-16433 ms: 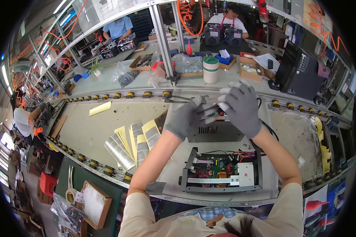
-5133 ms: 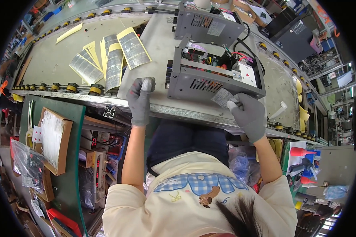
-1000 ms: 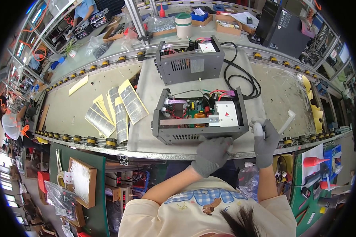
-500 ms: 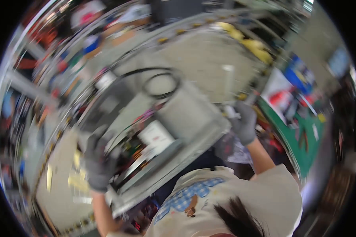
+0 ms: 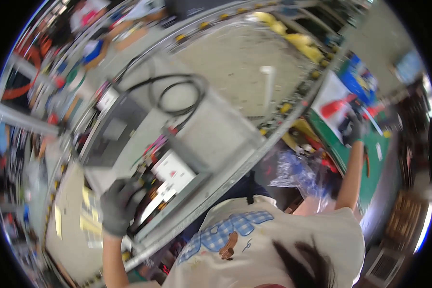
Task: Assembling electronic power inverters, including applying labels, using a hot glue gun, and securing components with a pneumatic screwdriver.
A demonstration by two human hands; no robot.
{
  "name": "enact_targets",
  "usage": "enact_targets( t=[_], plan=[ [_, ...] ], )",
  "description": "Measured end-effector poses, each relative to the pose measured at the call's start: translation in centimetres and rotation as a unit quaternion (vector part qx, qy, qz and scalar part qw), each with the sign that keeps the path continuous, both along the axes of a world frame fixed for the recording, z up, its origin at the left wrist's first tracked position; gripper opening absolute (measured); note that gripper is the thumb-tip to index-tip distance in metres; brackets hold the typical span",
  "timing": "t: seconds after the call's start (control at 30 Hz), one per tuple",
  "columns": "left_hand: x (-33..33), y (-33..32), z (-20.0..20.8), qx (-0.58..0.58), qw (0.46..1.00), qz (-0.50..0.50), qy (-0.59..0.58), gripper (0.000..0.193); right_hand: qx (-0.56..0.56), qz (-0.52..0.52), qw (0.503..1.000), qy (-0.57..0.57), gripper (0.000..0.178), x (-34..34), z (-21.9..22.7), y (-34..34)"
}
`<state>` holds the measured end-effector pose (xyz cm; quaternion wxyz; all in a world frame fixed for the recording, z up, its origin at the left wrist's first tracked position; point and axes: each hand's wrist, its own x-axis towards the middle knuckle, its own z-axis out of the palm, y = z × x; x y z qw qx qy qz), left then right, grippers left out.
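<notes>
A grey metal enclosure (image 5: 221,115) lies on the line in front of me, with a white boxy module (image 5: 172,170) and coloured wires inside. A loop of black cable (image 5: 180,96) rests on its far part. My left hand (image 5: 117,206), in a grey glove, is at the enclosure's near left end, its fingers curled beside the wiring; what they hold, if anything, is hidden. My right hand (image 5: 356,127), also gloved, is stretched out over the green work surface (image 5: 331,140), among red and dark tools (image 5: 338,108). Blur hides its fingers.
A roller conveyor (image 5: 293,108) edged with yellow and black pieces runs across the view, carrying a tan board (image 5: 216,53) with a white upright post (image 5: 269,91). Clear plastic wrap (image 5: 297,170) hangs beside my body. A blue bin (image 5: 357,79) stands at the right.
My right hand has left the enclosure's right edge and moved right to the tools on the green surface. My left hand stays near the wiring. The whole view has shifted slightly.
</notes>
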<state>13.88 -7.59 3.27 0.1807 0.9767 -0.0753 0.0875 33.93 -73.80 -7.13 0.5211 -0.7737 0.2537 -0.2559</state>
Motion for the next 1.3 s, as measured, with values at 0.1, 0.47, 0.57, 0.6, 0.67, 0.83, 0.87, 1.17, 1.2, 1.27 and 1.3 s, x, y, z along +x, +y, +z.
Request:
enact_targets(
  t=[0.1, 0.47, 0.57, 0.6, 0.67, 0.83, 0.87, 1.17, 1.2, 1.27, 1.3],
  plan=[
    [0.5, -0.2, 0.5, 0.084, 0.996, -0.014, 0.002, 0.011, 0.272, 0.013, 0.961, 0.053, 0.020, 2.1, -3.0, -8.6],
    [2.1, 0.9, -1.7, 0.173, 0.955, 0.130, 0.203, 0.021, 0.146, 0.085, 0.976, -0.136, 0.025, -9.8, 14.2, 1.8],
    [1.8, 0.6, -1.3, 0.149, 0.957, 0.171, 0.183, 0.019, 0.128, 0.019, 0.978, -0.162, 0.031, -10.5, 15.5, 6.4],
    [1.7, 0.1, -1.1, 0.131, 0.959, 0.175, 0.180, 0.018, 0.141, 0.079, 0.976, -0.146, 0.032, -10.1, 15.5, 7.1],
    [1.8, -0.5, -0.7, 0.115, 0.961, 0.181, 0.176, 0.018, 0.154, 0.231, 0.956, -0.097, 0.039, -9.4, 15.5, 10.6],
    [0.5, 0.8, -1.5, 0.174, 0.978, -0.020, 0.115, 0.017, 0.139, 0.373, 0.905, -0.147, 0.049, -4.6, 14.1, 21.8],
    [0.4, 0.9, -1.4, 0.173, 0.978, -0.014, 0.117, 0.017, 0.189, 0.354, 0.904, -0.150, 0.050, -4.5, 14.0, 23.4],
    [0.7, 0.4, -1.4, 0.231, 0.965, -0.021, 0.121, 0.018, 0.216, 0.574, 0.789, -0.028, 0.064, -2.8, 12.2, 32.3],
    [0.6, 0.5, -1.8, 0.230, 0.966, -0.026, 0.114, 0.017, 0.216, 0.574, 0.790, -0.027, 0.064, -2.8, 12.3, 32.6],
    [0.6, 0.6, -2.0, 0.228, 0.967, -0.029, 0.108, 0.016, 0.215, 0.578, 0.787, -0.002, 0.065, -2.6, 12.6, 33.3],
    [0.7, 0.5, -2.0, 0.231, 0.966, -0.034, 0.107, 0.015, 0.215, 0.579, 0.787, -0.001, 0.065, -2.5, 12.6, 33.6]
  ],
)
